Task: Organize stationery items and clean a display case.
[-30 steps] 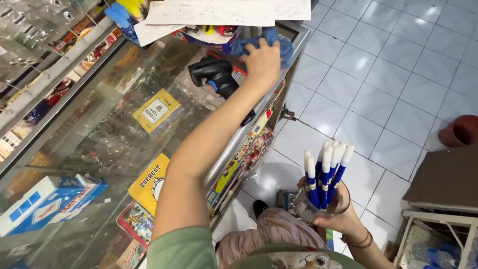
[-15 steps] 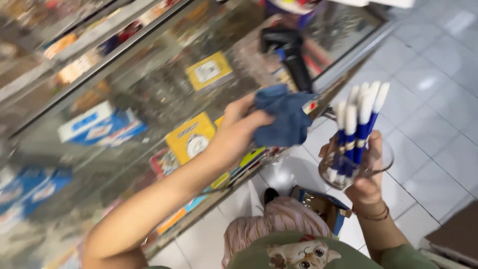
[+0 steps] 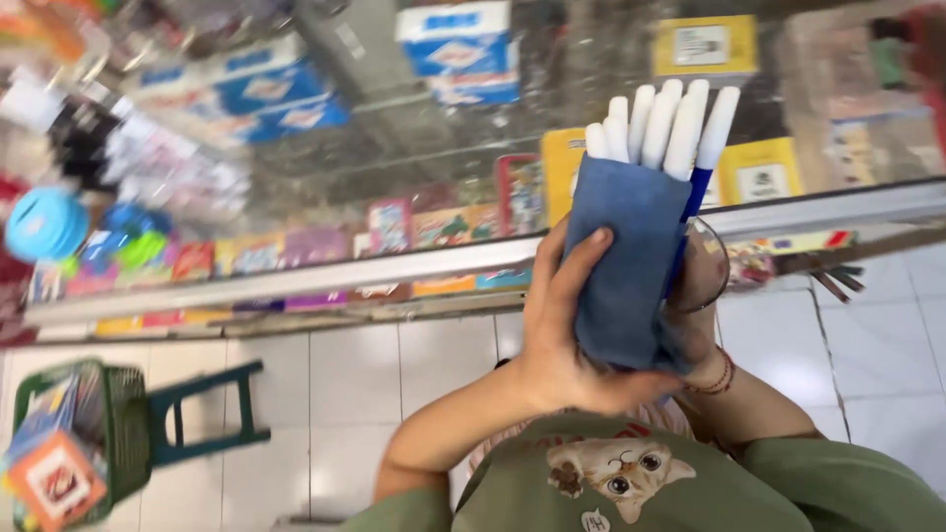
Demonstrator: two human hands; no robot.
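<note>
My left hand point(image 3: 560, 330) presses a folded blue cloth point(image 3: 626, 256) against the side of a clear cup point(image 3: 711, 264). The cup holds several pens point(image 3: 662, 123) with white caps and blue barrels, standing upright above the cloth. My right hand point(image 3: 694, 343) grips the cup from behind and is mostly hidden by the cloth; only its wrist with a beaded bracelet shows. Both hands are raised in front of my chest, close to the edge of a glass display counter point(image 3: 394, 264).
The glass counter holds blue-and-white boxes point(image 3: 458, 44), yellow boxes point(image 3: 705, 44) and colourful packets along its front. A green wire basket on a green stand point(image 3: 108, 433) sits at the lower left on the white tiled floor point(image 3: 394, 374). A round blue object point(image 3: 44, 222) lies at the left.
My left hand has lifted the blue cloth off the counter and brought it onto the cup of pens. The view has swung round along the counter.
</note>
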